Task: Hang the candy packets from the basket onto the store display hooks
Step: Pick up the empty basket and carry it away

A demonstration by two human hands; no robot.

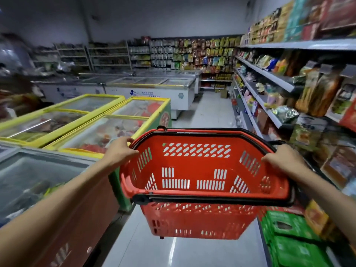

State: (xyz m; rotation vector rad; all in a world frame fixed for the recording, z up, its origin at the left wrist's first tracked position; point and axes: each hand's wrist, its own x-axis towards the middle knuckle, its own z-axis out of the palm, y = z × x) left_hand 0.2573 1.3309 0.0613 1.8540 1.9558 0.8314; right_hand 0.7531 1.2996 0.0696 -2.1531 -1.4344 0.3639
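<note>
Basket [194, 170] looks empty, left hand [120, 151] and right hand [285, 158] fingers clenched on opposite rims; keep it level while walking the aisle.

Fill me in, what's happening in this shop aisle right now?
A person is carrying a red perforated plastic shopping basket down the aisle, left hand and right hand each gripping a side of its rim. The basket looks empty; no candy packets show inside. Yellow-framed glass-topped chest freezers stand to the left, stocked grey metal shelves to the right.
</note>
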